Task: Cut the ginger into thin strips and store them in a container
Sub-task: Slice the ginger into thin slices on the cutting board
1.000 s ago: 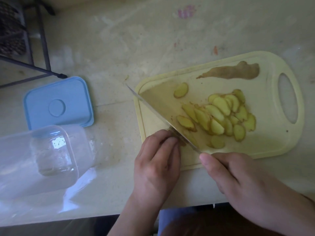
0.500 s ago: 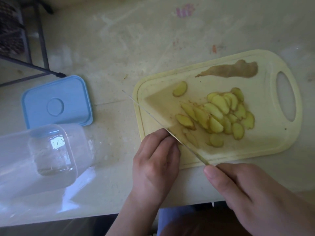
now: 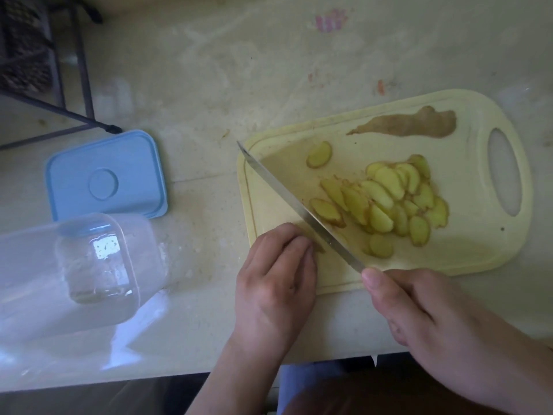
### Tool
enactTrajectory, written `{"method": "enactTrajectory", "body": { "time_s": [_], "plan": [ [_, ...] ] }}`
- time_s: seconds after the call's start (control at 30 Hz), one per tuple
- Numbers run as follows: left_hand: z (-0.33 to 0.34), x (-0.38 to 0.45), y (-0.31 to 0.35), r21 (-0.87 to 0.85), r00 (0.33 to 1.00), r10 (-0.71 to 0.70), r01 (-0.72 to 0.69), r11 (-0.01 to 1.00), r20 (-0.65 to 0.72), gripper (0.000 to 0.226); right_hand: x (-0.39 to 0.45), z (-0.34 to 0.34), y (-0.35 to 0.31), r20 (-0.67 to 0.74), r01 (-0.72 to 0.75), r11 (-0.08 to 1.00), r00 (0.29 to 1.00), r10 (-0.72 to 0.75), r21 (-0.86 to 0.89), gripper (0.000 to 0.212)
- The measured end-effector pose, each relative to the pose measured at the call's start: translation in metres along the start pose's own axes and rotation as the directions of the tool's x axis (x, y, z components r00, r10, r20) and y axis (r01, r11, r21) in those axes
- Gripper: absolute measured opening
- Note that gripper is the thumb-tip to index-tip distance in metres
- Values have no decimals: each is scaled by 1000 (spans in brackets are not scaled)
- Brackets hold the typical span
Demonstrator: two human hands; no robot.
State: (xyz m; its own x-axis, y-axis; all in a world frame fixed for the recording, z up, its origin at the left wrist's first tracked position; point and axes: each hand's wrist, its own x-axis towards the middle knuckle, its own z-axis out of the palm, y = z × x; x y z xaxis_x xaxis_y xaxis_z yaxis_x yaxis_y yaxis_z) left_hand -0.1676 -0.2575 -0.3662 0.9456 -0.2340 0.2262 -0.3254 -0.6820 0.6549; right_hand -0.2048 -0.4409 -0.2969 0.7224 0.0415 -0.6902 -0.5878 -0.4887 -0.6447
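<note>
On the pale yellow plastic cutting board [image 3: 478, 253], near-left corner, my left hand [image 3: 276, 283] is pinching the remaining ginger piece [image 3: 318, 248] while my right hand [image 3: 419, 313] is gripping the steel knife [image 3: 299, 209], blade lying diagonally just right of those fingertips.

A pale, scuffed stone-like surface [image 3: 209, 85] carries faint stains: a pink smudge [image 3: 331, 23] near its far edge and a small orange-red mark [image 3: 380, 86] nearer the middle. At the far left corner stands a dark metal-framed rack [image 3: 45, 70], its thin black legs [image 3: 74, 121] angled across the floor.
</note>
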Motion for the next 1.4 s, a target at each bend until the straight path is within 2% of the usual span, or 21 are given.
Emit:
{"method": "enactTrajectory", "body": {
  "time_s": [0.1, 0.2, 0.3, 0.43, 0.5, 0.67, 0.73, 0.83, 0.9, 1.07, 1.13, 1.23, 1.33, 1.4],
  "plan": [
    [0, -1, 1, -12, 999, -31, 31, 999, 11, 11, -7, 1, -3, 13, -15, 1000, 1000, 15, 13, 93],
    [0, -2, 0, -6, 999, -36, 36, 999, -3, 9, -14, 4, -6, -27, -21, 1000, 999, 21, -19, 90],
    [0, -1, 0, 0, 1000, -24, 24, 1000, -12, 9, -20, 5, -3, -126, 14, 997, 992, -23, -74, 83],
    [0, -1, 0, -1, 1000, -7, 7, 1000, -27, 10, -20, 2, -7, -37, -31, 997, 999, 28, -76, 72],
    [-1, -1, -1, 0, 1000, -3, 3, 1000, -25, 10, -20, 2, -7, -54, -39, 993, 998, 33, -110, 71],
    [-1, 0, -2, 0, 1000, 11, -11, 1000, -22, 10, -23, 7, -12, -100, -54, 987, 994, 40, -148, 84],
    [-1, 0, -3, -5, 1000, 14, -14, 1000, -21, 10, -16, 9, -13, -151, -27, 981, 989, -2, -190, 84],
    [0, 0, -3, -16, 999, 17, -17, 1000, -30, 10, -1, 16, -10, -36, -22, 993, 999, 18, -116, 88],
    [1, 0, -4, -14, 999, 22, -23, 1000, -31, 9, 7, 15, -8, -25, 8, 998, 1000, -9, -62, 82],
    [2, -2, -6, -7, 999, 32, -32, 999, -31, 6, 6, 8, -4, 6, -21, 997, 1000, 20, 70, 89],
    [1, -3, -7, -15, 999, 40, -41, 999, -22, 4, 4, 5, -4, 27, -39, 995, 999, 37, 92, 85],
    [0, -4, -9, -22, 999, 42, -42, 999, -6, 4, -1, 3, -7, 45, -34, 995, 999, 29, 99, 90],
    [0, -4, -8, -27, 1000, 26, -26, 999, -15, 8, -8, 6, -11, -8, -17, 1000, 1000, 17, 18, 86],
    [1, -4, -8, -23, 999, 28, -29, 999, -30, 12, -12, 8, -10, -109, 46, 999, 993, -48, -27, 84]
  ]
}}
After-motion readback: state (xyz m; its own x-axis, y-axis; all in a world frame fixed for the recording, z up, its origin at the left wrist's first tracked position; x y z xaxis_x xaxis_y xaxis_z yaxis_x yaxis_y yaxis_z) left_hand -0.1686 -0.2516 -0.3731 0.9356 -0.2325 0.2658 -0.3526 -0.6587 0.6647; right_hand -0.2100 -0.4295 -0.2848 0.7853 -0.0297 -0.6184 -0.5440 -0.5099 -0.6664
